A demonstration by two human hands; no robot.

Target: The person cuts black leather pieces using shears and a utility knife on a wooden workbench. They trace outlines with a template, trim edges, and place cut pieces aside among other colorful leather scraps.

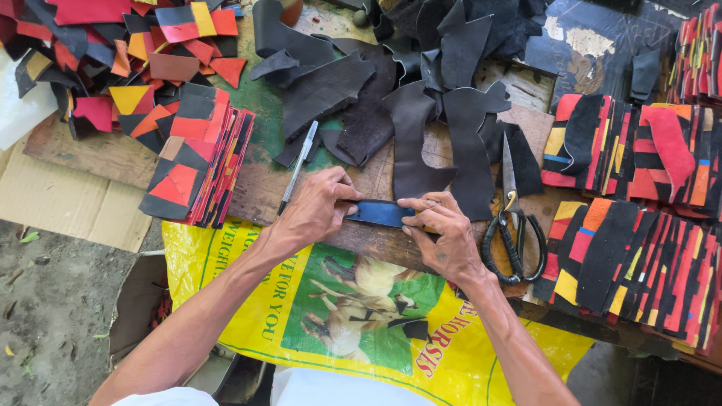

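At the far left a flat sheet of brown cardboard [45,195] lies over the edge of the worn wooden workboard [256,192], and above it spreads a loose heap of red, orange, yellow and black leather offcuts [113,53]. Just right of the heap sits a neat stack of patchwork pieces in red and black [197,162], leaning slightly, and beside that a slim pen with a white barrel and dark tip [296,167] lies slantwise on the board. The left hand [316,209] comes next, curled with thumb and fingers pinching the left end of a small blue strip of leather [380,213], which lies flat on the board near its front edge, between the two hands. The right hand [444,233] presses down on the strip's right end with bent fingers, gripping it too. Behind the hands lie dark grey and black leather cut shapes [410,135]. Below the wrists hangs a yellow printed woven sack [226,256]. Right of the right hand rest scissors with black-wrapped handles [515,233], blades pointing away, and beyond them rows of stacked multicoloured patchwork panels [639,256].
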